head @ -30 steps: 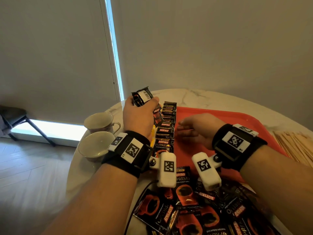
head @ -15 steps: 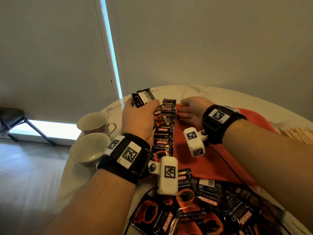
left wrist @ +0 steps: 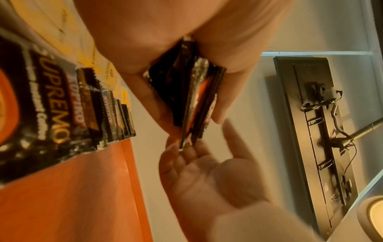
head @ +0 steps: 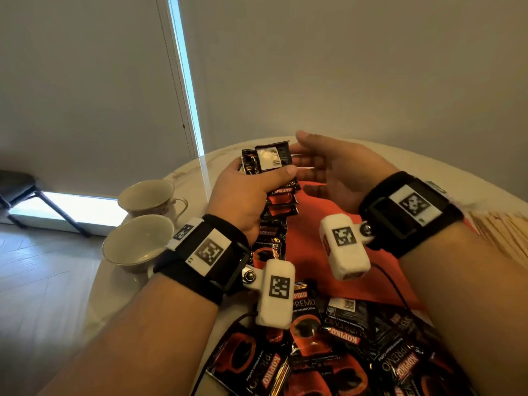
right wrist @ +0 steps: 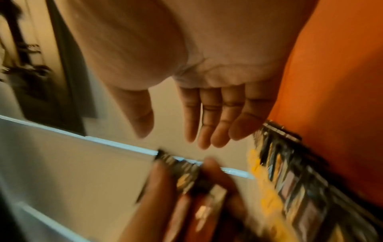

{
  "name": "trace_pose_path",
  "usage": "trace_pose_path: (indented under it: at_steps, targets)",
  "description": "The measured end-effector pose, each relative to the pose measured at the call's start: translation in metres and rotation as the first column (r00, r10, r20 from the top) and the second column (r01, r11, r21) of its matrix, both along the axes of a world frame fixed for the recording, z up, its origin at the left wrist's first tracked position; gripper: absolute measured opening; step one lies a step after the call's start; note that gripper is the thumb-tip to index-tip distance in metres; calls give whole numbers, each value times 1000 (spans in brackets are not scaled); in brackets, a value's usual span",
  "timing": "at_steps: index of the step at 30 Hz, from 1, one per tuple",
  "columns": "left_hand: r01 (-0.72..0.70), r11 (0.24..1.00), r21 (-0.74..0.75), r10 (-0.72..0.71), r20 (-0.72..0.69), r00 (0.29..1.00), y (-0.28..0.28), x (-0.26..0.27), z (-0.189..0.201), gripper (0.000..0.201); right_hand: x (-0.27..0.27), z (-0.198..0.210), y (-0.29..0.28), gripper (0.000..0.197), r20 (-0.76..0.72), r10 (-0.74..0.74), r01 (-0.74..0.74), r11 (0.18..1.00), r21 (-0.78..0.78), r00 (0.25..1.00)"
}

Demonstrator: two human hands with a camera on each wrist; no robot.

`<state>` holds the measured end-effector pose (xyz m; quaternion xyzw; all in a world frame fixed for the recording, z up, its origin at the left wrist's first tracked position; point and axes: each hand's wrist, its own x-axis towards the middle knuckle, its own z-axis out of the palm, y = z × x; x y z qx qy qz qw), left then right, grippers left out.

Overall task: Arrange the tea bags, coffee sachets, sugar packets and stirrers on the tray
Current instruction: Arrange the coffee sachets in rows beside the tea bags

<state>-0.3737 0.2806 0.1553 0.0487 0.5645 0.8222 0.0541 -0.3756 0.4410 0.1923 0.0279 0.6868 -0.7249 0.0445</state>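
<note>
My left hand [head: 243, 190] grips a sachet stack [head: 267, 160] upright above the row [head: 275, 221] on the tray [head: 314, 224], while my right hand [head: 334, 170], open and empty, is just right of the stack, nearer.

My head view is dim, daylight glaring through the window gap [head: 183, 81] at left. Both wrist views look warm-tinted; the right one smears with motion blur, edges bowed.
</note>
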Motion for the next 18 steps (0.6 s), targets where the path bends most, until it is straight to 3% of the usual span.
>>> trace_pose_path:
  at_steps: [3,7,10,12,15,18]
  targets:
    - [66,998,-2,-66,10,998,2,8,2,41,11,-5,-4,4,-117,6,2,998,64,993]
    - [104,994,34,-107,120,987,3,11,4,43,8,-9,4,14,-133,-46,48,999,17,990]
    - [-22,994,103,-1,216,976,2,4,4,37,7,-2,11,17,-188,-167,154,984,-86,968]
    - [-105,987,121,71,253,965,0,-1,3,34,7,0,14,19,-295,-228,222,974,-56,928]
    - [-148,979,139,106,274,956,-3,-4,4,32,9,-1,9,21,-437,-152,216,971,100,886]
    - [-148,979,141,110,247,963,-2,-1,7,38,9,-5,2,24,-437,5,104,969,225,899]
